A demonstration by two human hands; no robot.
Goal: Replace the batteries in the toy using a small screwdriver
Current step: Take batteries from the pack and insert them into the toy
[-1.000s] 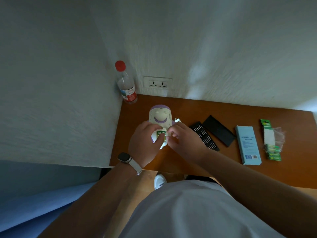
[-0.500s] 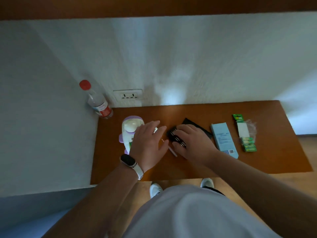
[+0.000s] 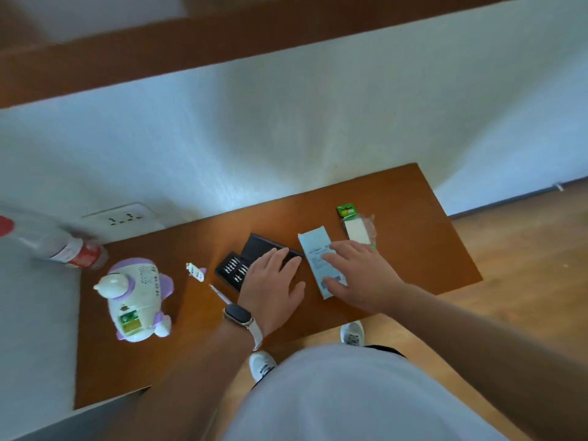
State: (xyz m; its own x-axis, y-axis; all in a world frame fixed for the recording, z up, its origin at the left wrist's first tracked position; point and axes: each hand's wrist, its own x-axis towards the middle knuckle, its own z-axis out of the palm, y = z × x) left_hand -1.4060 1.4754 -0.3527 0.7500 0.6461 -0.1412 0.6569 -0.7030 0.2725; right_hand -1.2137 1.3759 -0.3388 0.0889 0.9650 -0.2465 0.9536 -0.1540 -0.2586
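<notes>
A white and purple toy (image 3: pixel 135 299) lies on its front at the left of the wooden table (image 3: pixel 407 198), its green-labelled battery bay showing. Its small white cover (image 3: pixel 196 272) lies to the right of it, and a thin screwdriver (image 3: pixel 219 294) lies just beyond. My left hand (image 3: pixel 272 289) rests flat, fingers spread, over the black bit case (image 3: pixel 235 265). My right hand (image 3: pixel 359 275) lies flat on the pale blue box (image 3: pixel 313 249), fingertips reaching the green battery pack (image 3: pixel 353 224). Neither hand holds anything.
A plastic bottle with a red cap (image 3: pixel 54 243) stands at the far left corner beside a wall socket (image 3: pixel 124 219). The wall runs along the table's back edge. My white shoes (image 3: pixel 351 334) show under the front edge, on wooden floor.
Both hands left the toy and moved right: the left now over the bit case, the right over the blue box. The screwdriver now lies on the table. The camera swung right.
</notes>
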